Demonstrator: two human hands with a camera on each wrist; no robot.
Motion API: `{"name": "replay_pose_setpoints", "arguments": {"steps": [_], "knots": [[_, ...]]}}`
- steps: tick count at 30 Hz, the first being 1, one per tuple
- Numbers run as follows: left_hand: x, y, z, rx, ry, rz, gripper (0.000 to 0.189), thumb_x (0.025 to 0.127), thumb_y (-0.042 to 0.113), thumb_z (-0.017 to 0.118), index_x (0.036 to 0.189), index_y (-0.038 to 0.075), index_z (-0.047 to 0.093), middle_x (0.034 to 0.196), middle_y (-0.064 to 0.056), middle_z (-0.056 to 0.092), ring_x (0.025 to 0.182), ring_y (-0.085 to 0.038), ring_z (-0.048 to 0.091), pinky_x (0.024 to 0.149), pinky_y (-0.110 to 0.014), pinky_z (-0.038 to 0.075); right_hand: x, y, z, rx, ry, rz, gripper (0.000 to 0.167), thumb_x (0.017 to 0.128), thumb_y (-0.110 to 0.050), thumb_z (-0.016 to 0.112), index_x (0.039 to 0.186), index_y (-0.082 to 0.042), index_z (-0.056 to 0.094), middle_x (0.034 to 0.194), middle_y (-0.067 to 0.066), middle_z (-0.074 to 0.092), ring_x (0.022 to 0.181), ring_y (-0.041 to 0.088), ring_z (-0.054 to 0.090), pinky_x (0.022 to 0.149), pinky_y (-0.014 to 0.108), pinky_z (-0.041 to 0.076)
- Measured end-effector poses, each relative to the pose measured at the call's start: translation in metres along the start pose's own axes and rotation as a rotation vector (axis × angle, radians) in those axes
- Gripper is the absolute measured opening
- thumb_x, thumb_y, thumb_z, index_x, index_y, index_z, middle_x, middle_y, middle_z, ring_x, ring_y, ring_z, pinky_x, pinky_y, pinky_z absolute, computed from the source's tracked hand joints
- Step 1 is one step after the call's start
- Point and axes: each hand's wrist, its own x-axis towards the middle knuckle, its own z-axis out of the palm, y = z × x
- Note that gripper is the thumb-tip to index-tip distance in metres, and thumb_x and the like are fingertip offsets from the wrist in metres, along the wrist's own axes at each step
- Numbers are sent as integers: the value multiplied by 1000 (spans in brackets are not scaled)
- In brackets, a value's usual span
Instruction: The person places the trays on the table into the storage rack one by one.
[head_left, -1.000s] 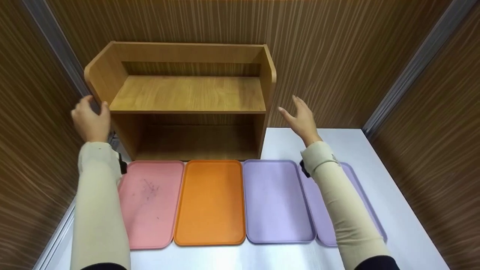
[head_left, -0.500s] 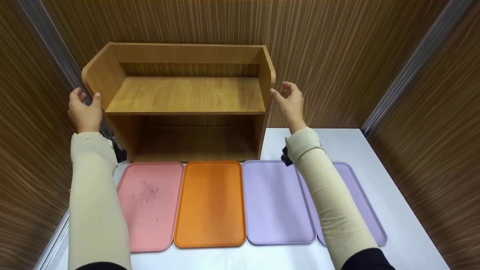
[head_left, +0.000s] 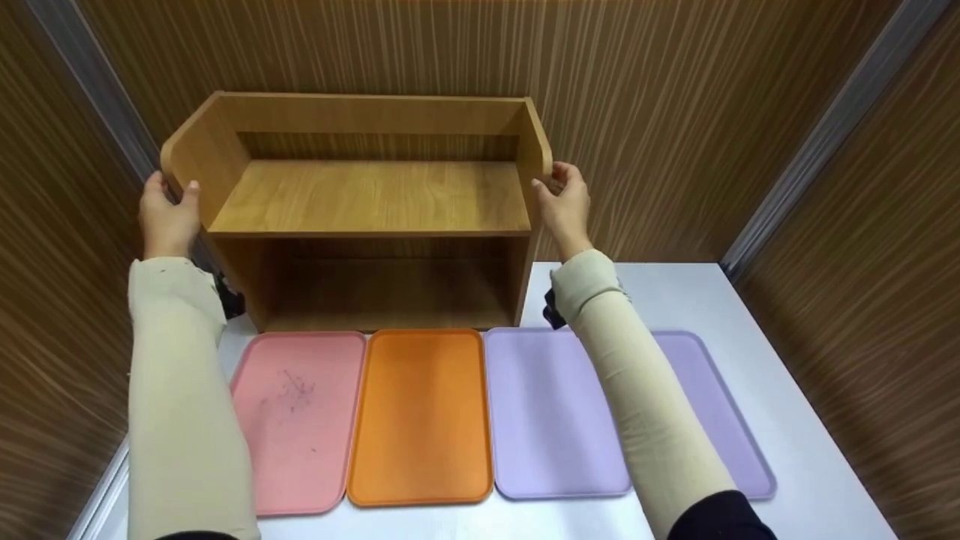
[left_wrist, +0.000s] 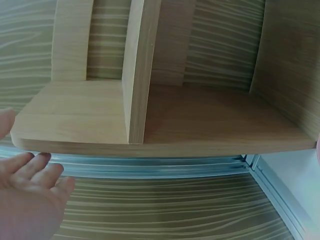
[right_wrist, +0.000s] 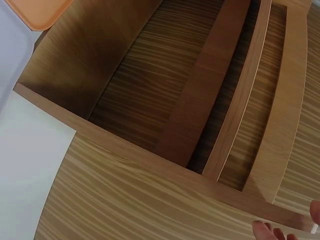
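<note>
A two-level wooden shelf stands against the back wall, its boards bare. At its left side panel is my left hand, thumb towards the inner face and fingers on the outer side. In the left wrist view, the fingers lie loosely extended just off the panel's edge, with a gap. My right hand straddles the front edge of the right side panel, thumb inside and bent fingers outside. The right wrist view shows only fingertips and part of the thumb near that panel; firm contact cannot be made out.
In front of the shelf, a pink tray, an orange tray and a purple tray lie in a row on the white table. Another purple tray is partly under the right forearm. Wood-patterned walls enclose the sides.
My right hand has moved left, from clear of the shelf to round its right panel. My left hand has shifted slightly left and up along the left panel. The shelf keeps its place.
</note>
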Motion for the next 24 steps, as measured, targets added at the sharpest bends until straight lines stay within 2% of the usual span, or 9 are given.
{"name": "replay_pose_setpoints", "arguments": {"steps": [3,7,11,19,24], "knots": [[-1,2,-1,-40,-56,-2,70,100,36,35,152,8,-2,158,-9,0,144,-17,3,113,-21,11,1,-1,1,-16,2,-11,41,92,-5,58,131,3,46,131,17,52,121,24,51,98,26,43],[-3,3,-2,-92,-89,-10,70,100,35,33,151,9,-7,158,-8,-6,143,-17,0,113,-20,11,2,-3,2,-41,28,-44,36,91,-4,58,126,5,51,126,19,56,117,26,54,97,27,44],[-3,2,-2,-134,-95,-9,70,100,32,33,150,8,-10,157,-8,-9,143,-14,-3,112,-16,8,1,-5,3,-63,58,-84,30,90,-2,58,119,8,56,118,21,60,110,27,58,94,28,47],[-5,3,3,-225,-97,-21,74,100,28,36,148,10,-17,155,-2,-18,139,-5,-12,108,-10,-1,2,-5,1,-132,96,-107,25,87,-2,60,111,7,64,108,18,67,100,24,64,85,28,52],[-8,6,4,-202,-104,-23,78,99,30,39,147,11,-20,154,-1,-21,139,-4,-13,109,-11,-2,4,-2,-3,-141,107,-101,23,84,-3,62,105,6,68,102,17,70,92,21,66,76,22,53]]}}
